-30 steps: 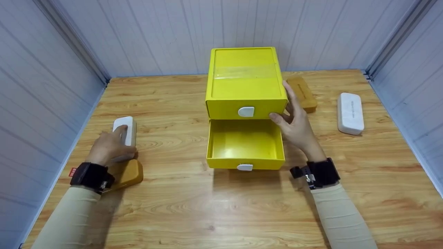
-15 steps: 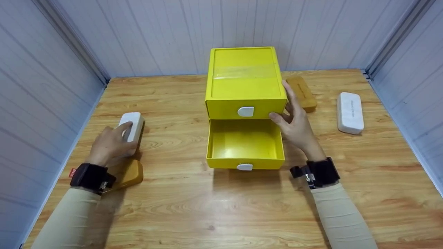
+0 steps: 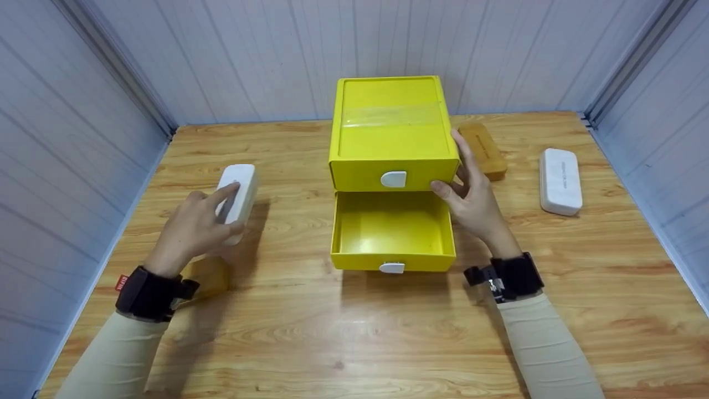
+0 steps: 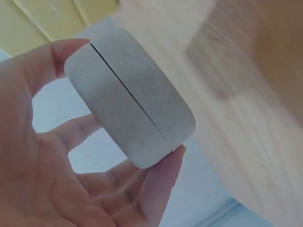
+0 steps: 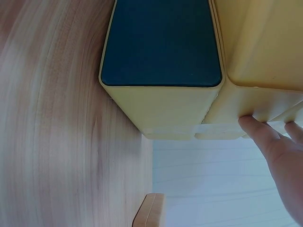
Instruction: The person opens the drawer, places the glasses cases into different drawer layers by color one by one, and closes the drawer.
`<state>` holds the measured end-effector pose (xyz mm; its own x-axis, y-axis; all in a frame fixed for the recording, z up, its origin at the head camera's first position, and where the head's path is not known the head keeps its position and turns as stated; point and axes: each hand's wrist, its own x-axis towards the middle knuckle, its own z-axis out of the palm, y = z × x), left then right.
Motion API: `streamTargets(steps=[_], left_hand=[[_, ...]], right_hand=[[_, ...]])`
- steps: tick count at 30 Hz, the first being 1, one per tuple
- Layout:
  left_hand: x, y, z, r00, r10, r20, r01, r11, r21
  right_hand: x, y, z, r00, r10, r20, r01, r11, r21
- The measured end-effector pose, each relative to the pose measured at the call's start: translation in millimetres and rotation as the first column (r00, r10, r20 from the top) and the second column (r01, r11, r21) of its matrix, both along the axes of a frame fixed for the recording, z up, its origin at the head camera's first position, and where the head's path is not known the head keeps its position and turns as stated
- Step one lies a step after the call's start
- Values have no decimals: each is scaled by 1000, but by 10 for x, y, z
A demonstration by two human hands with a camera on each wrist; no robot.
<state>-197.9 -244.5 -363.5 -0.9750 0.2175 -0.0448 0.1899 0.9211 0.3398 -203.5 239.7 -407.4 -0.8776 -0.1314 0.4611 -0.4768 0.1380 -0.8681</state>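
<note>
My left hand grips a white glasses case by its sides, off the table at the left. In the left wrist view the white case shows end-on, its lid seam closed, held between the thumb and fingertips. A yellow two-drawer box stands in the middle; its lower drawer is pulled out and bare inside, the upper one closed. My right hand holds the upper right front corner, thumb on the front face, fingers along the side. The right wrist view shows fingertips against the yellow side wall.
A mustard glasses case lies under my left wrist, partly hidden. Right of the drawers lie another mustard case and a white case. White panel walls close in the wooden table at the back and sides.
My left hand has lifted the white case and carried it right and toward the back, off the spot beside the mustard case. The right hand and the drawers have stayed still.
</note>
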Motion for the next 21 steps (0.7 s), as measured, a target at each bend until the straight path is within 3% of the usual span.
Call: streamTargets(steps=[10,21], left_hand=[[285,341,219,994,-68,-85,70,997,13],[525,554,341,974,-144,-176,150,988,25]], right_hand=[[-7,2,-12,1000,-6,8,6,1000,-5],[-15,7,-10,1000,-8,-8,8,1000,16]])
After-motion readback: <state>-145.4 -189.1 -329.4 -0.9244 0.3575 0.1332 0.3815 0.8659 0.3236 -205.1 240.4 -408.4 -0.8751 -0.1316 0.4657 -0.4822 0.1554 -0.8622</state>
